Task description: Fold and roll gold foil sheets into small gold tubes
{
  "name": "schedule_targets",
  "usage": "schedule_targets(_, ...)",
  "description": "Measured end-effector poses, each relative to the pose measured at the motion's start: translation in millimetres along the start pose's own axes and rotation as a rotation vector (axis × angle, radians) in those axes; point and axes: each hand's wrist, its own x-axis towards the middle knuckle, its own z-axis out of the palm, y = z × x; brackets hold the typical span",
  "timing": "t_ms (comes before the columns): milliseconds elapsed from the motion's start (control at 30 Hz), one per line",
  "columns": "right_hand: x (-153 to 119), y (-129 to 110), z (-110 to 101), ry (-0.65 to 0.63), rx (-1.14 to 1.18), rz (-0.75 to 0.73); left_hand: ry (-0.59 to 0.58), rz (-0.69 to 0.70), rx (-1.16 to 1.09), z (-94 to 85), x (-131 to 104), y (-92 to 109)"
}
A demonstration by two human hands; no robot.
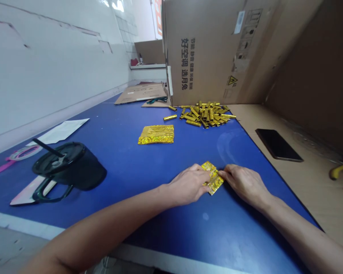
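Observation:
A shiny gold foil piece lies low over the blue table between my hands, with a crease or seam across it. My left hand is closed on its left side, the fingers bent over it. On its right edge, my right hand pinches with thumb and fingers. Farther off is a flat stack of gold foil sheets. Behind that, a heap of small gold foil tubes rests against the cardboard, and a few loose ones lie to its left.
A dark lidded mug with a straw stands at left, near a tape roll and white paper. A large cardboard box walls the back. On cardboard at right lies a black phone. The blue table has a pale front edge.

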Motion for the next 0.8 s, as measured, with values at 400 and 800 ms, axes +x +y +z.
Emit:
schedule_targets(400, 3, -4, -2, -0.04, -0.034, 0.063, 0.011, 0.104, 0.134, 10.1, 2, -9)
schedule_targets(800, 3, -5, -3, -0.03, -0.09, 0.068, -0.022, 0.126, 0.295, 10.1, -1, -3)
